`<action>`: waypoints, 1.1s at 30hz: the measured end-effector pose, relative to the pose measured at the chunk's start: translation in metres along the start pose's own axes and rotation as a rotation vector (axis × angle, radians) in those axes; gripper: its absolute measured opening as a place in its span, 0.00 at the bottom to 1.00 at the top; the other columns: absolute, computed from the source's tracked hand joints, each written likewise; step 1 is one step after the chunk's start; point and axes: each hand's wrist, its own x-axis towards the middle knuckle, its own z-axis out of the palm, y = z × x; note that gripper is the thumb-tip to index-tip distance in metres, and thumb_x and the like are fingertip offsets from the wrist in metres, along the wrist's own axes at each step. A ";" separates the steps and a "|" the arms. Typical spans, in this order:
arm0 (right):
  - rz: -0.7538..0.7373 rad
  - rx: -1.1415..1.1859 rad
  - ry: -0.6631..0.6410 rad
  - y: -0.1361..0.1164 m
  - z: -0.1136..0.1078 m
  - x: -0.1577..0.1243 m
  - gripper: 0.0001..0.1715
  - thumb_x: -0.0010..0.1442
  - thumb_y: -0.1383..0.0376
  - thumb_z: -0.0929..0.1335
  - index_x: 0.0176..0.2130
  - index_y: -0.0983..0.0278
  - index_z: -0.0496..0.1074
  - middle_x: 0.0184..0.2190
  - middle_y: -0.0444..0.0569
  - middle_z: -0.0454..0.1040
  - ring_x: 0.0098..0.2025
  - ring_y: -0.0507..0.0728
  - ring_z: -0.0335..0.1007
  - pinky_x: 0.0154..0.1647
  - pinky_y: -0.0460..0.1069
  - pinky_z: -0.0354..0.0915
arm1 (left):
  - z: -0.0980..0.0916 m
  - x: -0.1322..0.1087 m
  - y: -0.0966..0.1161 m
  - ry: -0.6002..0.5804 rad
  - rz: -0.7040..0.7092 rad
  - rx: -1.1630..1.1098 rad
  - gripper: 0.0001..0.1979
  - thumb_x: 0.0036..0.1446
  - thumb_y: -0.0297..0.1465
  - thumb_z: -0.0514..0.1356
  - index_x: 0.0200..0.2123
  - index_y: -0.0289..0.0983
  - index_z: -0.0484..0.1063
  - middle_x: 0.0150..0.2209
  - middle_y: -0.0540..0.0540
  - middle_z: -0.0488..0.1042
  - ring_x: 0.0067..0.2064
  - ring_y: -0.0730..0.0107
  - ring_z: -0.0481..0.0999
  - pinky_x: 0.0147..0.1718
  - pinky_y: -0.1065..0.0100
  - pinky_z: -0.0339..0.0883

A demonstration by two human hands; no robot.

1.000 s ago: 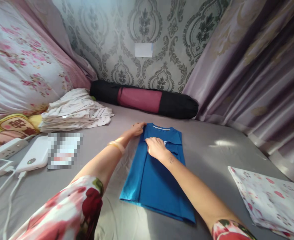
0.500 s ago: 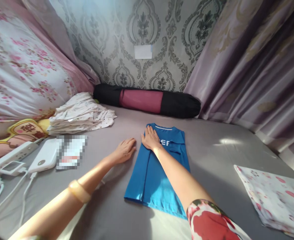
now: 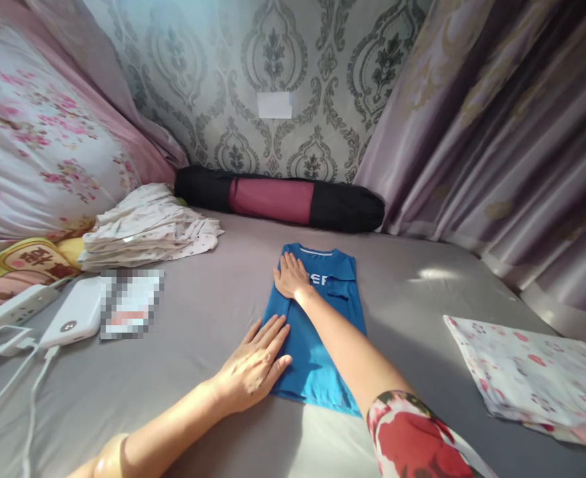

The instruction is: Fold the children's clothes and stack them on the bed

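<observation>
A blue T-shirt (image 3: 337, 299), folded into a long narrow strip, lies on the grey bedsheet (image 3: 213, 312) in the middle of the view. My right hand (image 3: 289, 275) rests flat and open on its upper left part, near the collar. My left hand (image 3: 255, 362) lies flat with fingers spread at the shirt's lower left edge, fingertips on the blue cloth. Neither hand holds anything.
A folded floral cloth (image 3: 531, 378) lies at the right. A stack of folded white clothes (image 3: 146, 229) sits at the left, with a white power bank (image 3: 73, 318) and power strip (image 3: 11, 315) nearer. A black and maroon roll bag (image 3: 277, 199) lies along the wall. Purple curtains (image 3: 496, 133) hang at right.
My left hand has slid from the shirt's collar down the left edge to its lower left corner. My right hand has shifted up towards the collar and stays flat.
</observation>
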 end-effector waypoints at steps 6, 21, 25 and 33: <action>0.002 0.020 0.049 -0.003 0.011 -0.005 0.37 0.68 0.58 0.53 0.67 0.79 0.51 0.70 0.60 0.46 0.71 0.62 0.38 0.70 0.56 0.35 | 0.007 0.000 -0.003 0.068 0.015 0.035 0.28 0.69 0.40 0.45 0.68 0.37 0.51 0.68 0.40 0.54 0.69 0.56 0.51 0.65 0.49 0.52; 0.367 -0.089 0.072 0.092 -0.028 -0.042 0.39 0.70 0.55 0.49 0.68 0.81 0.48 0.70 0.62 0.44 0.71 0.65 0.35 0.69 0.59 0.34 | 0.009 -0.005 0.001 0.147 0.018 0.029 0.25 0.68 0.38 0.47 0.64 0.32 0.59 0.65 0.36 0.61 0.67 0.56 0.58 0.64 0.49 0.57; 0.370 -0.130 0.078 0.097 -0.015 -0.043 0.40 0.70 0.53 0.49 0.67 0.81 0.49 0.69 0.63 0.46 0.71 0.65 0.37 0.69 0.58 0.34 | 0.007 -0.005 0.001 0.172 0.032 0.019 0.25 0.68 0.38 0.48 0.65 0.34 0.58 0.65 0.36 0.61 0.67 0.55 0.58 0.64 0.48 0.56; 0.369 -0.076 0.036 0.080 -0.033 -0.042 0.38 0.70 0.55 0.48 0.68 0.77 0.48 0.70 0.60 0.43 0.71 0.64 0.33 0.69 0.61 0.31 | 0.006 -0.005 0.003 0.202 -0.004 -0.018 0.23 0.68 0.37 0.47 0.61 0.33 0.62 0.62 0.37 0.65 0.66 0.57 0.61 0.64 0.52 0.58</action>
